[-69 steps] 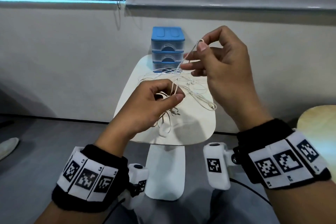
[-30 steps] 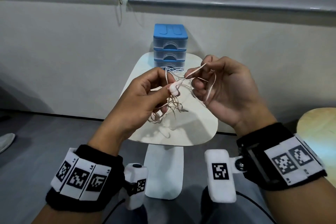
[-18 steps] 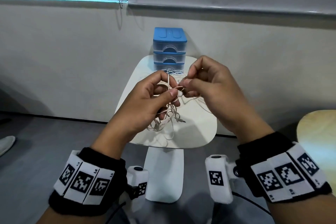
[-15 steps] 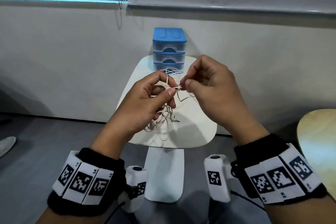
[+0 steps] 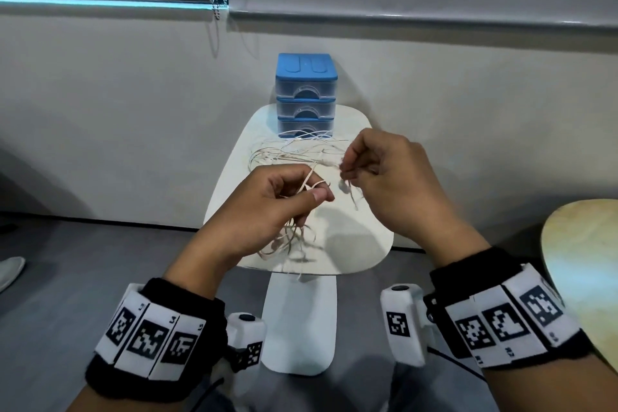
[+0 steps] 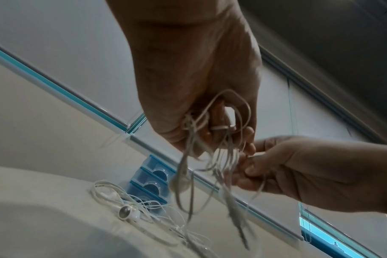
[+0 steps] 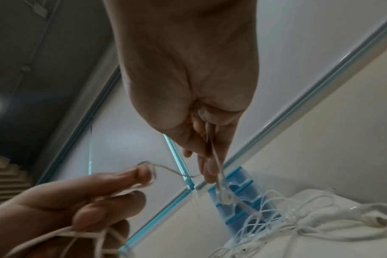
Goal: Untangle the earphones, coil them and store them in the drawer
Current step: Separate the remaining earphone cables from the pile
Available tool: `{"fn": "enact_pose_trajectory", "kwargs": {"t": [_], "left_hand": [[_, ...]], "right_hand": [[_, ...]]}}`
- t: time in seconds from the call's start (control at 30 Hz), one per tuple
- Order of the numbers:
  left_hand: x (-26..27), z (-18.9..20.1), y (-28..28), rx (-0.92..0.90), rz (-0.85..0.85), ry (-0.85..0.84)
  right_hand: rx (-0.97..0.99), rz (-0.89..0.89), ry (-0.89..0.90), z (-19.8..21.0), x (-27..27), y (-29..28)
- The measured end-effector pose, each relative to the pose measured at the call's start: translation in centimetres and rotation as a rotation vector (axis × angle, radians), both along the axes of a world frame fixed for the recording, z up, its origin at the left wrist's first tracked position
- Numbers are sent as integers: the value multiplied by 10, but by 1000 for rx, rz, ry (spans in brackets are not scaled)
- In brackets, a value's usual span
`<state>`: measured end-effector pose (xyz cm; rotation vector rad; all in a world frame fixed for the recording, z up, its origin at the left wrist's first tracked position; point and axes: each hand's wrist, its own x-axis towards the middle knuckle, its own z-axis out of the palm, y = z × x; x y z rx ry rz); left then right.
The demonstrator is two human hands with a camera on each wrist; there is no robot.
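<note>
Both hands have pulled apart: left hand (image 5: 267, 201) grips the earphones (image 5: 294, 237) bunch, right hand (image 5: 384, 177) pinches one cord. Still tangled above the desk (image 5: 361, 244); coiling and drawers (image 5: 306, 97) remain.

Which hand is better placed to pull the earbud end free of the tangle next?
Probably the right hand: it pinches the strand with the earbud dangling below, while the left hand grips the bunched earphones as an anchor.
</note>
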<state>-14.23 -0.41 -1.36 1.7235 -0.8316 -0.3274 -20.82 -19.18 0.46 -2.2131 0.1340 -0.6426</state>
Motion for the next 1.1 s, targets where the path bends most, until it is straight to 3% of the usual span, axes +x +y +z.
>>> {"fn": "enact_pose_trajectory", "kwargs": {"t": [0.2, 0.33, 0.43, 0.53, 0.63, 0.77, 0.97, 1.1], "left_hand": [[8, -1, 6, 47, -8, 151], [8, -3, 0, 59, -64, 294], [12, -6, -2, 34, -50, 345], [13, -6, 0, -8, -26, 387], [11, -6, 6, 13, 35, 264], [8, -7, 8, 0, -4, 231], [4, -9, 4, 14, 7, 205], [5, -13, 5, -12, -5, 182]], "right_hand": [[-147, -37, 240, -12, -2, -9], [-167, 195, 139, 2, -10, 11], [-147, 323, 168, 1, -6, 18], [-108, 254, 164, -6, -5, 10], [-66, 266, 136, -3, -8, 5], [74, 218, -9, 8, -9, 3], [249, 4, -187, 19, -7, -4], [245, -39, -251, 28, -3, -8]]}}
